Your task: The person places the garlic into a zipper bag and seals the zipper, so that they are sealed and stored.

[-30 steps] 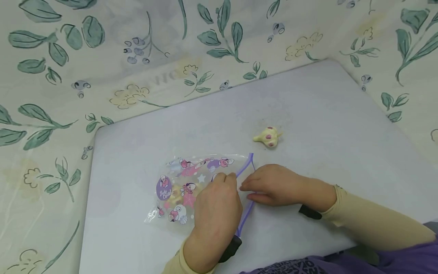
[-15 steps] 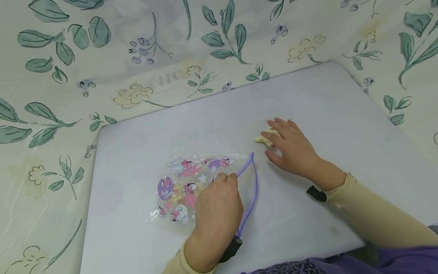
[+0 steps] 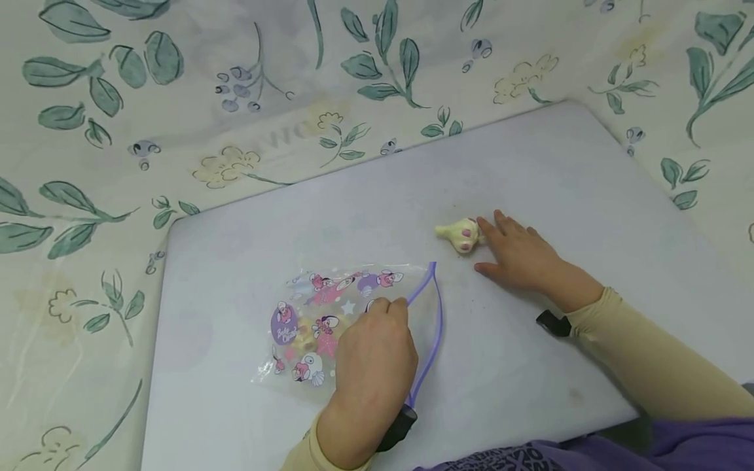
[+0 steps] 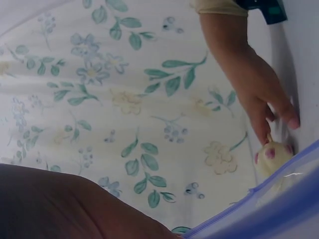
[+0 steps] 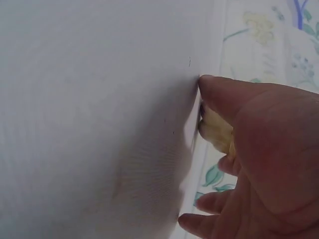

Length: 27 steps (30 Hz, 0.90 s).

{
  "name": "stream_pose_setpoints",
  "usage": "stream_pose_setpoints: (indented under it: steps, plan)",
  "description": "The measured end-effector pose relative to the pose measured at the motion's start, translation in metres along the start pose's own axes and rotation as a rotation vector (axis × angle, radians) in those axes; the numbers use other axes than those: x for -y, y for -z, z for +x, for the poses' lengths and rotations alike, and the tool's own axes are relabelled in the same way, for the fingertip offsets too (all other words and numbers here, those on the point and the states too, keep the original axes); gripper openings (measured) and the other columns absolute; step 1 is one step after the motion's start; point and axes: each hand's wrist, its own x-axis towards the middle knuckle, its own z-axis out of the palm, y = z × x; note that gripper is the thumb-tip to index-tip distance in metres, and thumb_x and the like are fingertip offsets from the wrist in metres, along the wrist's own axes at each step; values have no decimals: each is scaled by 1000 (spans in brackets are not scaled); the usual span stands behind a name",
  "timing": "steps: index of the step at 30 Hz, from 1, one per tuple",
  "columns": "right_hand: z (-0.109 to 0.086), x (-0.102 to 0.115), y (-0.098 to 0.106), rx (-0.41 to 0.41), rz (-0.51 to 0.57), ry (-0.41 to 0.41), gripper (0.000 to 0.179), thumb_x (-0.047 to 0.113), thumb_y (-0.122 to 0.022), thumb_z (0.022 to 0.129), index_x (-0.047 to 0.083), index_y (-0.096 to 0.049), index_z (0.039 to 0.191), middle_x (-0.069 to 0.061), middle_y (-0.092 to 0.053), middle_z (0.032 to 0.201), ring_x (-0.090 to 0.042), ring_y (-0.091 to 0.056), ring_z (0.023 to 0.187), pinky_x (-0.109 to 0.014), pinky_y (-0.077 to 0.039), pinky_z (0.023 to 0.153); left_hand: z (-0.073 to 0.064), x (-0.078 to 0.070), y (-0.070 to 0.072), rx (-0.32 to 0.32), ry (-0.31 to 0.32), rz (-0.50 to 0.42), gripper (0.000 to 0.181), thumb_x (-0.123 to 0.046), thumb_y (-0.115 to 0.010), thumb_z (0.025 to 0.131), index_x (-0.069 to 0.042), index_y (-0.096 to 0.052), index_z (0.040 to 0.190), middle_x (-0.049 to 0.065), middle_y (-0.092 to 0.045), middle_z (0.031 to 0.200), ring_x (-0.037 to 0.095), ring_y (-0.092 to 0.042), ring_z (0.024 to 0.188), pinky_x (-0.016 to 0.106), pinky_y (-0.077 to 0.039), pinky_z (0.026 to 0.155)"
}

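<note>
A pale yellow garlic bulb [image 3: 461, 234] with pink patches lies on the table, its stem pointing left. My right hand [image 3: 521, 258] is just to its right with fingers spread; a fingertip is at the bulb's root end, perhaps touching. In the right wrist view the garlic bulb [image 5: 215, 130] shows partly behind the hand [image 5: 269, 154]. My left hand [image 3: 377, 366] grips a clear printed zip bag [image 3: 324, 337] near its mouth, where the purple zip strip [image 3: 438, 327] gapes. Something pale yellow sits inside the bag. In the left wrist view the bag's purple edge [image 4: 279, 199] partly covers the bulb [image 4: 271, 154].
The white table [image 3: 235, 261] has its back edge against a wall covering [image 3: 283, 98] printed with leaves and flowers. Black wrist devices [image 3: 554, 323] sit at both wrists. The person's purple clothing [image 3: 589, 451] is at the table's front edge.
My right hand left the bag's mouth, passed over the garlic bulb, and drew back to its right side, uncovering it. The left hand and bag have stayed in place.
</note>
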Motion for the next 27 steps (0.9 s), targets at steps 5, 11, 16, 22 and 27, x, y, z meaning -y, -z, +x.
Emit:
stream_pose_setpoints:
  steps: [5,11,16,22,27]
  plan:
    - [3,2,3,-72,10,85,91,50,-58,88,11,-7,152,-26,-12,155,-43,-24,140,-58,-27,108,0,0,0,1,-2,-1,14,-5,-65,79,-7,-70,93,7,-64,77,20,-62,58,32,-50,48]
    - [10,10,12,-148,-31,200,90,51,-62,85,14,-15,152,-27,-20,153,-42,-35,135,-54,-34,106,-1,1,-2,-33,-14,10,11,-4,-66,78,-6,-70,88,6,-63,73,20,-60,54,31,-47,45]
    - [25,21,19,-141,-77,223,86,52,-63,84,15,-23,150,-26,-23,152,-43,-39,132,-57,-37,101,-1,0,-3,-35,-18,6,11,-3,-66,77,-6,-69,87,6,-62,72,20,-58,52,31,-46,44]
    - [48,36,20,-92,-101,173,81,55,-56,87,19,-22,151,-22,-27,152,-42,-44,129,-56,-43,95,-4,2,-1,-14,4,-4,12,-4,-66,77,-7,-69,88,5,-62,74,20,-61,55,32,-49,46]
    - [55,47,18,-85,-87,159,74,49,-58,88,21,-26,149,-19,-31,151,-40,-46,128,-54,-45,94,-3,3,-1,-38,-11,2,11,-4,-65,77,-7,-69,87,6,-62,73,21,-59,53,33,-47,44]
